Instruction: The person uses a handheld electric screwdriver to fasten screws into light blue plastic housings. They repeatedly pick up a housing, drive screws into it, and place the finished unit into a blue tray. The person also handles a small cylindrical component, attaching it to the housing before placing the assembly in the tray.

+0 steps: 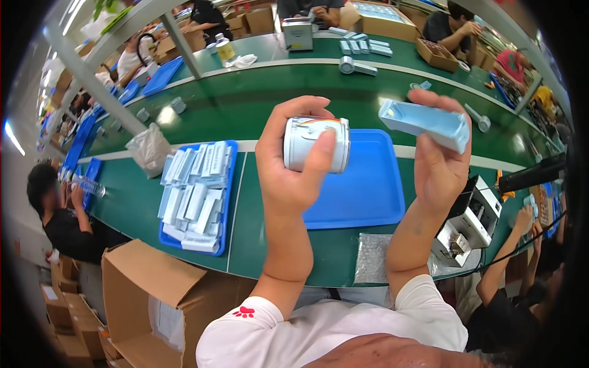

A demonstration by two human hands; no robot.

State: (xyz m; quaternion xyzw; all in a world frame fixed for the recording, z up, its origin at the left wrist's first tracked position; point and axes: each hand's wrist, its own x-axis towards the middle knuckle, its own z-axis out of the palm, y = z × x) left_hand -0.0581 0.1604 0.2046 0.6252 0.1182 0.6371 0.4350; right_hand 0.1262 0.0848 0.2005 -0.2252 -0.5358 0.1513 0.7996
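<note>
Raised over the green bench (248, 214), my left hand (283, 175) wraps round a white, can-shaped cylinder (300, 150) with printed marks on its side. The thumb lies across its front. My right hand (434, 175) holds a long, narrow light-blue box (420, 119) between thumb and fingers. Its hollow inside shows, and it tilts down to the right. The two things are apart. Below and between my hands lies a blue tray (359, 196), partly covered by my left hand and forearm.
On the left, another blue tray (230, 190) holds many light-blue and white boxes (195, 202). An open carton (153, 276) stands near left. Bubble wrap (372, 260) lies at the bench edge, beside a metal device (469, 218). A conveyor (233, 116) runs beyond; people work around.
</note>
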